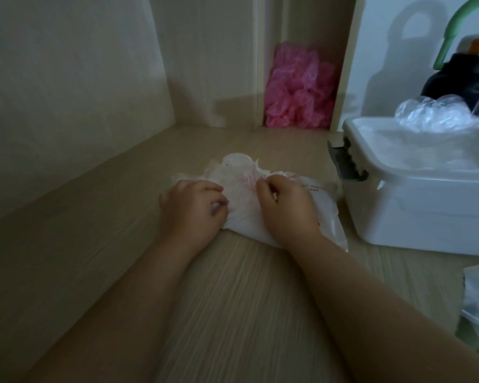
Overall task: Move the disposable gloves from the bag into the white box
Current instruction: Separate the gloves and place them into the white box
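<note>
Head view: left hand [192,208] and right hand [286,210] pinch bag [242,201] with curled fingers; red print [249,184] illegible.

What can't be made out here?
Head view:
- bag contents: covered by left hand and right hand, which grip it.
- red print on bag: too blurred to read.
- white box interior: cut by right edge, clear plastic over it.
- black bottle: cut by right edge.

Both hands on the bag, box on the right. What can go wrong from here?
1. The left hand and right hand both grip the thin bag: it may tear, spilling gloves onto the desk.
2. The white box already has clear gloves heaped above its rim: more may slide out.
</note>
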Action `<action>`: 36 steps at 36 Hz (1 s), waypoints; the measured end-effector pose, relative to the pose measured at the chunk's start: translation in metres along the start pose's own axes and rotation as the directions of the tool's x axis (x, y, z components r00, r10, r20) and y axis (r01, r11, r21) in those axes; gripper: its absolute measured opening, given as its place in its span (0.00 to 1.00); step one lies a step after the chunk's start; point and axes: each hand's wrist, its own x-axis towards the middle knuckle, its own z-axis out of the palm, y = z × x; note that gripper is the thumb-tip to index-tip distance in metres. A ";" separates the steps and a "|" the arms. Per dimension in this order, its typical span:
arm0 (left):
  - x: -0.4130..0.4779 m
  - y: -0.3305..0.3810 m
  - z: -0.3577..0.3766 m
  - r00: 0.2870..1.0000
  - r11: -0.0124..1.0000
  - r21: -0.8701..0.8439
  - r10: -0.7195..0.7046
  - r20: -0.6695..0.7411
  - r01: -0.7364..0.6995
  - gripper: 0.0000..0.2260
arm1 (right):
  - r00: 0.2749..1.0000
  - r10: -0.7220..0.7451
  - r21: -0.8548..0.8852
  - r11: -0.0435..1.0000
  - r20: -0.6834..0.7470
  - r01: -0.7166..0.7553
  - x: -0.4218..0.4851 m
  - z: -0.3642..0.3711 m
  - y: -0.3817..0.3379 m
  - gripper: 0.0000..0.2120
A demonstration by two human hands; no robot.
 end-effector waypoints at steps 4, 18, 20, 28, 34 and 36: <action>-0.002 0.005 -0.009 0.986 0.973 0.205 0.131 -0.106 -0.107 0.04 | 1.000 -0.023 -0.012 1.000 0.012 0.023 -0.003 -0.002 -0.002 0.09; -0.009 0.003 -0.006 0.994 0.999 -0.052 0.018 0.107 -0.012 0.13 | 0.997 0.061 0.079 0.995 -0.037 -0.058 -0.003 -0.003 -0.003 0.13; -0.010 0.004 -0.006 0.999 0.995 -0.096 0.011 0.049 -0.006 0.09 | 0.997 0.064 0.082 0.995 -0.036 -0.060 -0.004 -0.003 -0.003 0.13; -0.006 0.010 -0.009 0.993 0.898 -0.435 -0.102 -0.054 0.068 0.03 | 0.988 0.122 0.119 0.984 0.097 -0.134 -0.008 -0.007 -0.009 0.20; -0.004 0.011 -0.007 0.956 0.848 -0.502 -0.265 -0.126 0.169 0.06 | 0.963 0.000 0.049 0.999 0.270 -0.014 -0.013 -0.005 -0.010 0.42; -0.002 0.009 -0.007 0.911 0.853 -0.498 -0.321 -0.261 0.158 0.07 | 0.941 0.014 -0.082 0.997 0.337 0.014 -0.014 -0.005 -0.008 0.44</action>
